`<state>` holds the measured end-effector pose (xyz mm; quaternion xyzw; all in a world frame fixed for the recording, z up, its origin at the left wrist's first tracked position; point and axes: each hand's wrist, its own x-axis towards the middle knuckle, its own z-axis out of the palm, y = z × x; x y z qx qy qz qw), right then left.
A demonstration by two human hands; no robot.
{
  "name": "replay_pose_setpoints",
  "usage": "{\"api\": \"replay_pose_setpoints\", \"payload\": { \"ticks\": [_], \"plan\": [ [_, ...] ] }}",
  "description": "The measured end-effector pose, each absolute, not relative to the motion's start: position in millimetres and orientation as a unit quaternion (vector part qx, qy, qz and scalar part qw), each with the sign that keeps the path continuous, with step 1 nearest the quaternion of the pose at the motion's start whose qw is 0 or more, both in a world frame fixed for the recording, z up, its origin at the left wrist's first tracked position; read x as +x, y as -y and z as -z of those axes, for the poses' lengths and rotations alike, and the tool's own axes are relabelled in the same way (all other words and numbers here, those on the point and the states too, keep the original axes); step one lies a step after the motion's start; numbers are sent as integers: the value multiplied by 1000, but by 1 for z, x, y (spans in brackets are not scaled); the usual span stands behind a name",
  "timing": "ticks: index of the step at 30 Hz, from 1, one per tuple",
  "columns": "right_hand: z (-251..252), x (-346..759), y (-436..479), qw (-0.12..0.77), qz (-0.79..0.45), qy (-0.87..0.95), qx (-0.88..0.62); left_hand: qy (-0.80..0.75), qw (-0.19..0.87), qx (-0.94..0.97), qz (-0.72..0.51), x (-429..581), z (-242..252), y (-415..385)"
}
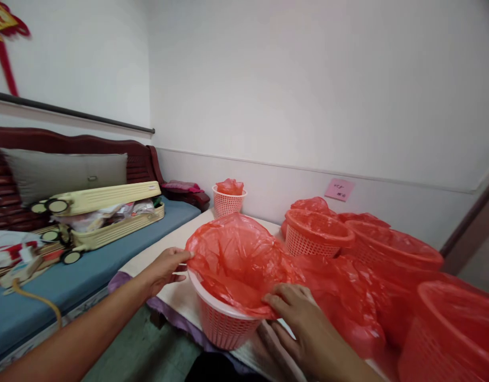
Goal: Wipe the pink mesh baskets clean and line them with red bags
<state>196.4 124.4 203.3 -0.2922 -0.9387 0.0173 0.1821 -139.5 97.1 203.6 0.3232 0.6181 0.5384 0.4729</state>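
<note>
A pink mesh plastic basket [222,326] stands at the near edge of a covered table, with a red plastic bag [236,260] set inside it and puffed up above the rim. My left hand [166,268] pinches the bag's edge at the basket's left rim. My right hand [296,313] presses the bag's edge over the near right rim, fingers curled on the plastic.
Several more baskets lined with red bags [318,233] crowd the table to the right, and a small one [228,199] stands at the far end. A loose red bag [348,297] lies between them. On the left a blue-cushioned bench holds an open cream suitcase [109,215].
</note>
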Motion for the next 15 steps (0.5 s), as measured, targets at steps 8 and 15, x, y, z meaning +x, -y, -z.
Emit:
{"api": "replay_pose_setpoints", "payload": {
  "ticks": [8, 15],
  "plan": [
    [-259, 188, -137, 190, -203, 910, -307, -547, 485, 332, -595, -88, -195, -76],
    [-227, 121, -178, 24, -72, 920, -384, -523, 500, 347, -596, -55, -196, -45]
  ]
}}
